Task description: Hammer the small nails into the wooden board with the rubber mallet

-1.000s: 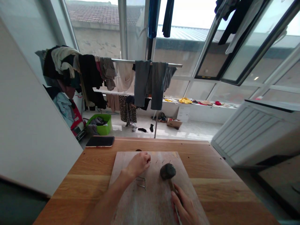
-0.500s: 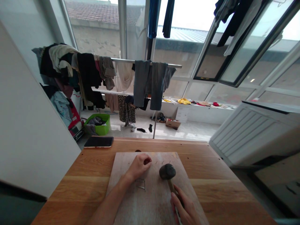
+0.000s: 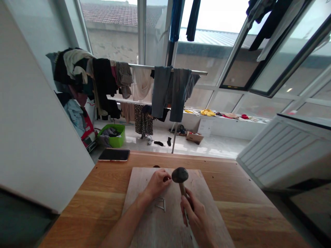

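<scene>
My right hand [image 3: 192,206] is wrapped round the wooden handle of a black-headed mallet [image 3: 180,175]. The mallet head is raised over the far part of a pale wooden board [image 3: 144,230]. Close to the left of the head, my left hand [image 3: 159,182] rests at the board with thumb and fingertips pinched together. Whatever is between those fingertips is too small to make out. Several silvery nails [image 3: 161,204] lie on the board beside my left forearm.
The board lies on a brown wooden table [image 3: 248,206]. A dark phone [image 3: 114,155] is at the table's far left corner. Beyond stand a rack of hanging clothes [image 3: 162,91] and a green basket [image 3: 117,136]. A white ribbed panel [image 3: 279,148] is on the right.
The mallet in my right hand has moved up and left, closer to my left hand. My left hand stays pinched at about the same place on the board. The whole view has shifted slightly.
</scene>
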Demonstrator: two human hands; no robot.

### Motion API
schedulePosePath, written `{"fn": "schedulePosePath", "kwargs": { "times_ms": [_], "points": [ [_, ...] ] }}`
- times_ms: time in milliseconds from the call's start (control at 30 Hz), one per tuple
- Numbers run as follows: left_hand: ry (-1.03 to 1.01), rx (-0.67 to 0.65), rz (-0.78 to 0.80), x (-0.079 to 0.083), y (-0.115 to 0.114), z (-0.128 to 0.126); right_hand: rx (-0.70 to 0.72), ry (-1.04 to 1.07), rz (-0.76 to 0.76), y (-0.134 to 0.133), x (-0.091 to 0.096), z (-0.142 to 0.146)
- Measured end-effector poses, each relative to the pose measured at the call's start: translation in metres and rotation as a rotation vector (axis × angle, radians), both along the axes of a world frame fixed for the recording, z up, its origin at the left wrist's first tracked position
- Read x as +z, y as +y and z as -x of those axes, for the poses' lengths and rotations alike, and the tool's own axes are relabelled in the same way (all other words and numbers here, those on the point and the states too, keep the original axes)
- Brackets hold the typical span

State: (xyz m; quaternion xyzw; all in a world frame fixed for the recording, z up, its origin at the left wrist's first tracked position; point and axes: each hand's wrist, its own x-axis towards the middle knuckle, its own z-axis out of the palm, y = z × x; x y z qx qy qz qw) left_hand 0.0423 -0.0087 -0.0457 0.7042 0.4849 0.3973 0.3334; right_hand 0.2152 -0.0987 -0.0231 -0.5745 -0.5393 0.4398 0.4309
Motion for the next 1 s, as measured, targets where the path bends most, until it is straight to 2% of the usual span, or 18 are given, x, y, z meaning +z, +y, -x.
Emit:
{"fn": "schedulePosePath", "kwargs": {
  "times_ms": [133,267,367,500,567,633,733,800,1000],
  "points": [
    [-0.003,-0.014,-0.005,-0.003,0.001,0.000,0.077,-0.025,0.043,0.004,0.000,0.001],
    [0.010,-0.015,0.001,-0.004,0.002,0.001,0.016,-0.032,0.012,0.000,-0.002,0.005],
    [0.038,-0.013,-0.001,-0.005,0.002,-0.001,0.017,-0.013,0.050,-0.004,-0.004,0.007],
    [0.047,-0.005,0.010,-0.002,0.002,-0.002,-0.021,-0.030,0.059,-0.013,-0.011,-0.007],
    [0.076,-0.015,0.034,0.004,0.000,0.002,0.035,-0.098,0.086,-0.017,-0.018,-0.022],
    [0.160,-0.080,0.089,0.014,-0.002,0.011,0.077,-0.178,0.086,-0.020,-0.026,-0.036],
    [0.396,-0.269,0.205,0.032,-0.008,0.031,0.015,-0.263,0.026,-0.024,-0.039,-0.049],
    [0.537,-0.341,0.263,0.042,-0.012,0.041,-0.005,-0.283,0.015,-0.025,-0.045,-0.050],
    [0.634,-0.332,0.311,0.054,-0.022,0.042,0.071,-0.234,0.095,-0.026,-0.048,-0.044]
  ]
}}
